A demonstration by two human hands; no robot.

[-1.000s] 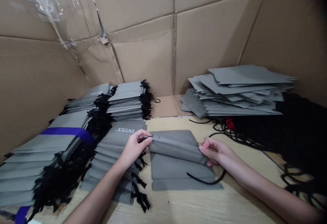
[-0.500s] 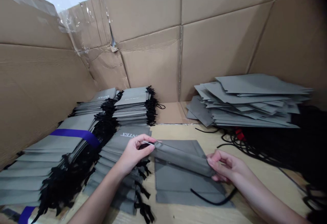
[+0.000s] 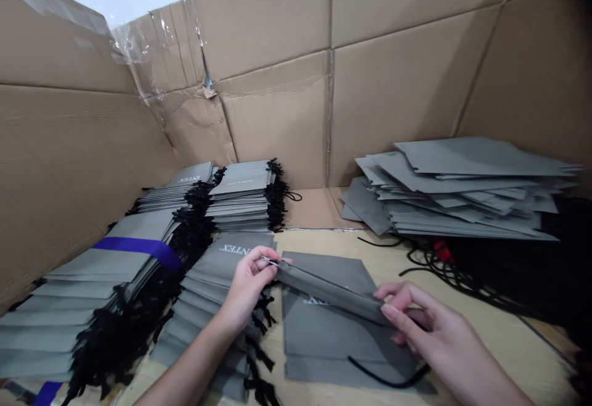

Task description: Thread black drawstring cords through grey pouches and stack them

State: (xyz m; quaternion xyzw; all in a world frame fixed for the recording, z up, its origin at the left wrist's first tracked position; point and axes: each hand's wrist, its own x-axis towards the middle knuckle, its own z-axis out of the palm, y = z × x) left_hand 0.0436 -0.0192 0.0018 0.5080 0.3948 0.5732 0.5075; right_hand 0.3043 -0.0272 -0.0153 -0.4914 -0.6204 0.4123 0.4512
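Observation:
My left hand point(image 3: 250, 285) pinches the left end of a grey fabric pouch's folded edge point(image 3: 330, 292). A thin shiny metal tool tip point(image 3: 269, 261) shows between its fingers; the kind of tool is not clear. My right hand point(image 3: 425, 316) grips the other end of that edge, fingers closed on the fabric. The edge slopes down to the right, raised above the table. Below it lies flat grey fabric point(image 3: 319, 344) with partly hidden white lettering; whether it belongs to the same pouch I cannot tell. A black cord point(image 3: 383, 378) curves out below my right hand.
Grey pouches point(image 3: 198, 298) with black knotted cords overlap at left. A purple band point(image 3: 139, 245) crosses another pile. Further stacks point(image 3: 240, 199) stand behind. Loose grey pieces point(image 3: 462, 190) are piled at right, beside many black cords point(image 3: 490, 276). Cardboard walls point(image 3: 272, 103) surround the table point(image 3: 370, 252).
My right hand has moved slightly right and its fingers have shifted on the fabric. The held edge looks narrower, and white lettering now shows beneath it. My left hand keeps its pinch.

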